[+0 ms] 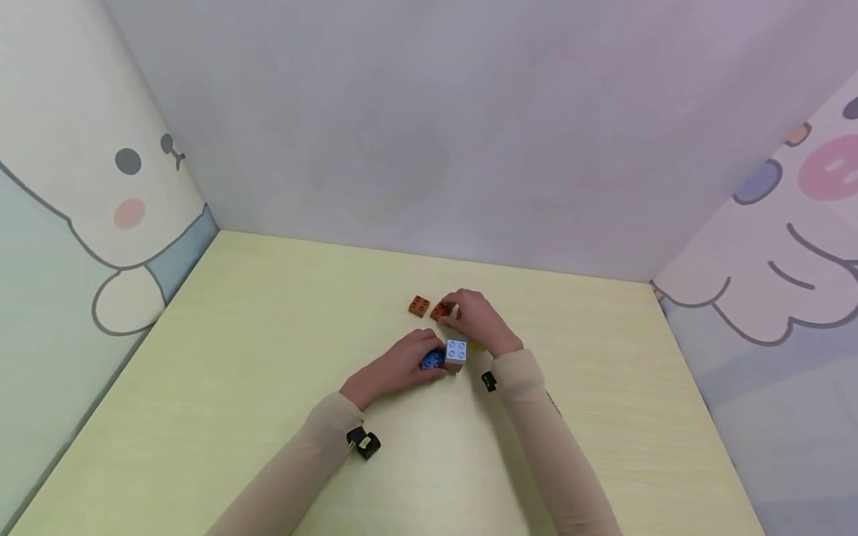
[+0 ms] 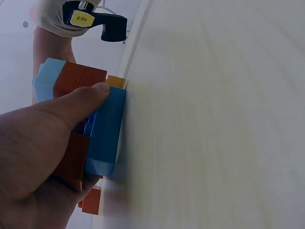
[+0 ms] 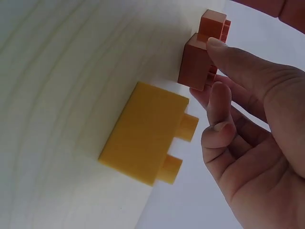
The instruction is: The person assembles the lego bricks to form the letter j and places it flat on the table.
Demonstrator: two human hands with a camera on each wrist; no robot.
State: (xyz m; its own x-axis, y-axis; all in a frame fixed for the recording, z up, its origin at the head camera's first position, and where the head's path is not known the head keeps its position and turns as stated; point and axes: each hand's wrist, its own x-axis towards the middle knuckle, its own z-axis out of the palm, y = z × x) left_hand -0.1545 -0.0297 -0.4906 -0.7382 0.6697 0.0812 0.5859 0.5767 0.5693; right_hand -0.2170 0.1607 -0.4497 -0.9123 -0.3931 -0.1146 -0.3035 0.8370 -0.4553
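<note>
- Nearest, a black wrist device (image 1: 364, 441) is sitting at the left sleeve (image 1: 295, 469).
- The left hand (image 1: 395, 362) is gripping a block assembly (image 1: 456, 353) near mid-table, thumb and fingers partly spread around it.
- The assembly's long axis is running roughly left to right along the table (image 1: 623, 402); its pale-blue-topped end is rising at the right, studs facing up.
- The left wrist view is revealing a brown brick (image 2: 71, 157) at the left end, which the left hand is covering in the head view.
- A yellow brick (image 3: 143, 133) is lying right of the assembly, studs facing up; the right forearm is mostly blocking it in the head view.
- Farther out, the right hand (image 1: 479, 321) is pinching an orange-red brick (image 1: 439, 312) between thumb and fingers, studs facing up.
- Just left of it, a second orange-red brick (image 1: 419, 306) is lying on the table.
- Beyond, a pale wall (image 1: 402, 134) is bounding the table.
</note>
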